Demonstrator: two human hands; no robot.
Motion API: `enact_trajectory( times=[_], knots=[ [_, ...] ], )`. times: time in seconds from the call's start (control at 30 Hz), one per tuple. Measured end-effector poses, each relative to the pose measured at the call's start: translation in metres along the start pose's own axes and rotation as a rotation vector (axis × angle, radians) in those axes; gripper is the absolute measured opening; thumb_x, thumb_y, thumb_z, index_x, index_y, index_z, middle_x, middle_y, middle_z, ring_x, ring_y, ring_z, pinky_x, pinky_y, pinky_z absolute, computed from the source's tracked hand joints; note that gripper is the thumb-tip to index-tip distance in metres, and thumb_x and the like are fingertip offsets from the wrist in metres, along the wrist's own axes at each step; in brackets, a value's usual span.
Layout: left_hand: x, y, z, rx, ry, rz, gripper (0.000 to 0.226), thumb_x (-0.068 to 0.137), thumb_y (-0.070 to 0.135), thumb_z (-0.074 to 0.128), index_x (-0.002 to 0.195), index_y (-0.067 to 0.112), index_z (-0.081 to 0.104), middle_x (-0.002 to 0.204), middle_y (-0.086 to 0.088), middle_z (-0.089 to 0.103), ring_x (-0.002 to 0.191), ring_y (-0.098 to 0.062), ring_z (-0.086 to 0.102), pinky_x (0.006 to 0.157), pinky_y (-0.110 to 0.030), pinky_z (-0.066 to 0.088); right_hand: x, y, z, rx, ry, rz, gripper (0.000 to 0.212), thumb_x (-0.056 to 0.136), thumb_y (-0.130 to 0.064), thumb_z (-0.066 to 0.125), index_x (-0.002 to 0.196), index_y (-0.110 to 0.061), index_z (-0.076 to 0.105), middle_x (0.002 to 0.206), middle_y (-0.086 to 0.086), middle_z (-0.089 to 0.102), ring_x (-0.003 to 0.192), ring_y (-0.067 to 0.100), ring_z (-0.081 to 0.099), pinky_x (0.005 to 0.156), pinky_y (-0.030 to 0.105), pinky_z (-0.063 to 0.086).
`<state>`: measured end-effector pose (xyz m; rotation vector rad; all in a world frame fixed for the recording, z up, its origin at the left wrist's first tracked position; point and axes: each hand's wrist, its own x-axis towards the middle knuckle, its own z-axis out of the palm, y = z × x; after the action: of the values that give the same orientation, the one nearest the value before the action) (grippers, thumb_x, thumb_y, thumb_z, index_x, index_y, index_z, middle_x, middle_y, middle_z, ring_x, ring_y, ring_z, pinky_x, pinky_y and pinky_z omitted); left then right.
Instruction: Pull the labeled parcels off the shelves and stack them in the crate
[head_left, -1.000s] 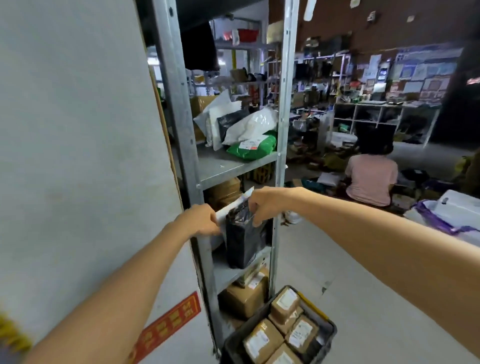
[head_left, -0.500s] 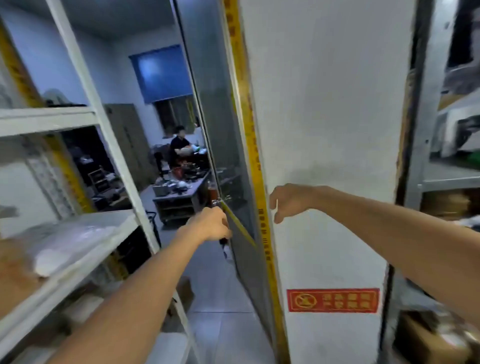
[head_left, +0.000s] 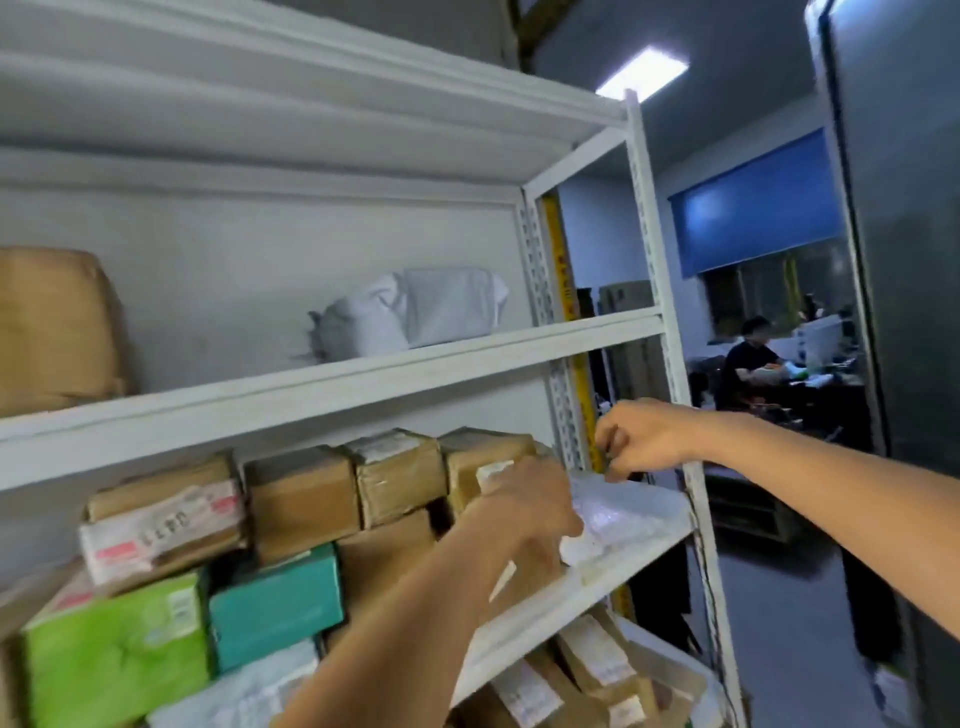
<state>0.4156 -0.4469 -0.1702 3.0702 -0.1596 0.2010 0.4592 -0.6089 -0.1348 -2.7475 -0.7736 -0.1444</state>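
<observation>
View swung left since half a second ago: pillar and red sign gone, white shelf unit (head_left: 332, 384) now fills the frame, both arms moved with it. Left hand (head_left: 524, 512) is down on the middle shelf among the parcels, knuckles up, fingers curled over the end of a brown box (head_left: 488, 467) and onto a clear plastic bag (head_left: 618, 514); looks like gripping, but what exactly it holds I cannot tell, fingertips hidden. Right hand (head_left: 641, 439) hangs in the air by the shelf's right upright (head_left: 563, 405), fingers bent into a loose pinch, nothing clearly in it, cannot tell if it holds something small.

Middle shelf is packed: taped brown boxes in a row, a box with a red-and-white label (head_left: 166, 525) at left, green box (head_left: 114, 639) and teal box (head_left: 275, 608) in front and lower. Upper shelf has a grey poly bag (head_left: 410, 314) and a big tan parcel (head_left: 57, 327) at far left. Lower shelf shows more labeled brown boxes (head_left: 592, 670), tilted. Crate not in view.

Background right: person (head_left: 748, 364) in dark top seated at a counter, blue blind (head_left: 753, 208) above, ceiling light (head_left: 641, 73) on. Whole frame motion-blurred.
</observation>
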Motion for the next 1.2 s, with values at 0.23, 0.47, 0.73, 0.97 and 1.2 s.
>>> enact_trajectory(
  times=[0.23, 0.47, 0.73, 0.97, 1.2],
  knots=[
    [-0.006, -0.022, -0.068, 0.0, 0.223, -0.181, 0.036, 0.085, 0.036, 0.065, 0.113, 0.014, 0.067, 0.118, -0.003, 0.062, 0.109, -0.025, 0.06, 0.095, -0.04, 0.051, 0.052, -0.013, -0.051, -0.081, 0.096, -0.201, 0.046, 0.079, -0.037, 0.076, 0.12, -0.023, 0.06, 0.11, -0.004, 0.061, 0.101, 0.017, 0.059, 0.091, 0.034, 0.051],
    [-0.01, -0.048, -0.137, 0.052, 0.485, -0.547, 0.042, 0.076, 0.036, 0.074, 0.111, 0.015, 0.066, 0.106, -0.007, 0.067, 0.094, -0.025, 0.064, 0.084, -0.036, 0.054, 0.094, 0.006, -0.093, 0.034, 0.246, -0.391, 0.035, 0.084, -0.03, 0.073, 0.115, -0.02, 0.063, 0.109, -0.001, 0.063, 0.092, 0.014, 0.059, 0.077, 0.027, 0.049],
    [-0.009, -0.076, -0.168, -0.046, 0.719, -0.772, 0.045, 0.072, 0.03, 0.082, 0.111, 0.015, 0.066, 0.112, -0.009, 0.063, 0.102, -0.03, 0.06, 0.084, -0.035, 0.051, 0.152, -0.008, -0.086, 0.433, 0.469, -0.439, 0.045, 0.082, -0.023, 0.072, 0.123, -0.013, 0.057, 0.111, 0.007, 0.064, 0.092, 0.019, 0.06, 0.073, 0.026, 0.046],
    [0.019, -0.082, -0.171, -0.712, 0.74, -0.554, 0.091, 0.063, 0.007, 0.088, 0.141, 0.016, 0.042, 0.131, -0.011, 0.051, 0.108, -0.028, 0.06, 0.088, -0.038, 0.056, 0.185, -0.029, -0.098, 0.718, 0.432, -0.383, 0.075, 0.08, -0.036, 0.071, 0.143, -0.015, 0.036, 0.119, 0.008, 0.058, 0.103, 0.022, 0.055, 0.081, 0.028, 0.041],
    [0.037, -0.077, -0.167, -0.831, 0.744, -0.436, 0.072, 0.069, -0.003, 0.081, 0.129, 0.016, 0.045, 0.125, -0.009, 0.051, 0.111, -0.033, 0.058, 0.091, -0.045, 0.054, 0.191, -0.044, -0.09, 0.892, 0.327, -0.424, 0.043, 0.065, -0.043, 0.071, 0.082, -0.006, 0.058, 0.086, 0.009, 0.065, 0.083, 0.027, 0.062, 0.066, 0.032, 0.046]
  ],
)
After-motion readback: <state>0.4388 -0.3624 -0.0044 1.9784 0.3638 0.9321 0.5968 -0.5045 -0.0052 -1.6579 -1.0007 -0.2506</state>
